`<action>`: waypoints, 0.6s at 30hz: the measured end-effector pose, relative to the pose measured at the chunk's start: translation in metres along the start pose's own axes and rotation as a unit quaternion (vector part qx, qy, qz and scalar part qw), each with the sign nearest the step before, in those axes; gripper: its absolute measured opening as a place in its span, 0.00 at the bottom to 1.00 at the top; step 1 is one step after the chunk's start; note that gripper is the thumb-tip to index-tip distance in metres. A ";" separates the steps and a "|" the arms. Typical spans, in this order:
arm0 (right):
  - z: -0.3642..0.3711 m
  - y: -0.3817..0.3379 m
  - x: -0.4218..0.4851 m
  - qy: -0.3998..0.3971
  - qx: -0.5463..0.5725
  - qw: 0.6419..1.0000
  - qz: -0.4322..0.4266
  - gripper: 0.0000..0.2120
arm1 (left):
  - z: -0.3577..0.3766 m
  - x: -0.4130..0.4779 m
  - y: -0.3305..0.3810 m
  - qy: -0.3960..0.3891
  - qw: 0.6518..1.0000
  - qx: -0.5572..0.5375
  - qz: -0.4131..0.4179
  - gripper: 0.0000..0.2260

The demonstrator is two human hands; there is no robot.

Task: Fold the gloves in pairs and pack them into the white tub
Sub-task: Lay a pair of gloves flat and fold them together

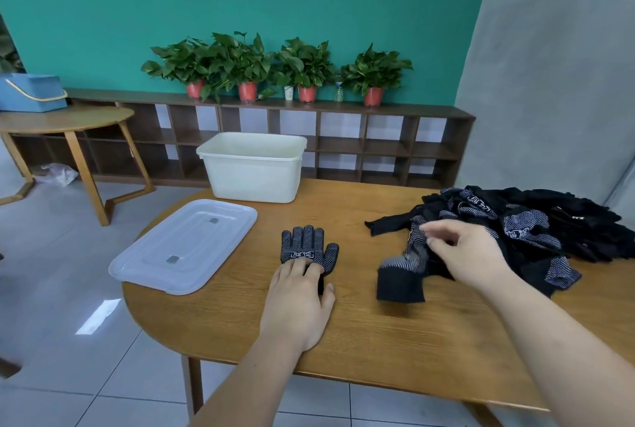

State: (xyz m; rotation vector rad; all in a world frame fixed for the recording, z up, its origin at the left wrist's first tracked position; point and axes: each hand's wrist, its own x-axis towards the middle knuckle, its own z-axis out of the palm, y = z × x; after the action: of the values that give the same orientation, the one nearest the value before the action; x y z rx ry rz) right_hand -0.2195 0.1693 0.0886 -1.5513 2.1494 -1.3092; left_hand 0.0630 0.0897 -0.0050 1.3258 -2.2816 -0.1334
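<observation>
The left hand (299, 299) lies flat, fingers straight, on the cuff of a black dotted glove (308, 248) spread palm-up on the wooden table (378, 340). The right hand (470, 255), blurred, pinches a second glove (405, 272) at the edge of the glove pile (556, 224). The white tub (254, 172) stands at the table's far edge, with its lid (185, 244) lying flat near it.

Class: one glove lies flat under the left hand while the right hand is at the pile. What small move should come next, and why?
Probably carry the second glove, which the right hand seems to pinch, over onto the flat glove under the left hand: a pair must be stacked before folding.
</observation>
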 end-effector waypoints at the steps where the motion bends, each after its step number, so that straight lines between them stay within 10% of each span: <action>1: -0.001 -0.001 -0.007 -0.006 -0.054 0.998 -0.008 0.16 | 0.000 0.000 0.000 0.000 1.000 0.000 0.000 0.20; 8: 0.024 0.012 -0.079 -0.196 -0.157 0.956 -0.152 0.07 | 0.005 0.001 -0.002 0.006 1.000 0.006 0.001 0.19; 18: 0.017 0.008 -0.083 -0.143 -0.176 0.944 -0.241 0.03 | -0.001 -0.002 0.001 0.002 1.000 0.003 0.001 0.19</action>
State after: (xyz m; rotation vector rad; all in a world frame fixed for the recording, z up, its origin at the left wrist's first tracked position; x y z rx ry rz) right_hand -0.1790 0.2303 0.0455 -2.3563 1.9612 -0.7455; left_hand 0.0633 0.0922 -0.0045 1.3261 -2.2816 -0.1246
